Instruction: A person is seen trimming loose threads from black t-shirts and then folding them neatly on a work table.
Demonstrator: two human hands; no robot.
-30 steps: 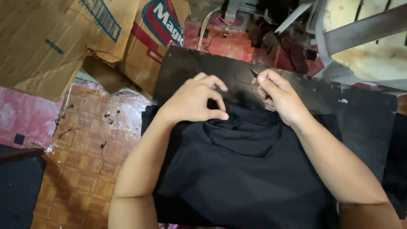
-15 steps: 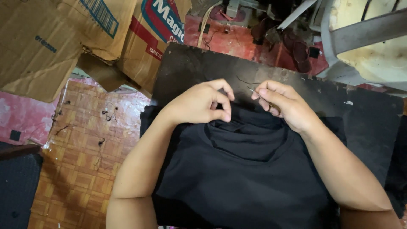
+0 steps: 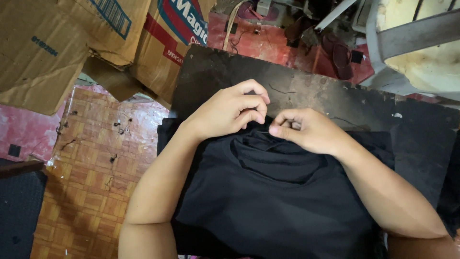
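left hand and right hand, fingers curled

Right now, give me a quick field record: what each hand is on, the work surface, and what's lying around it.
left hand: fingers curled, pinching the collar edge of the black garment
right hand: fingers bent, on the same collar edge, beside the left hand
tool in hand: cannot tell
garment: dark shirt, spread flat, neckline bunched
surface: dark worn board under the garment
left of board: cardboard boxes, patterned floor sheet
beyond board: sandals, pale chair
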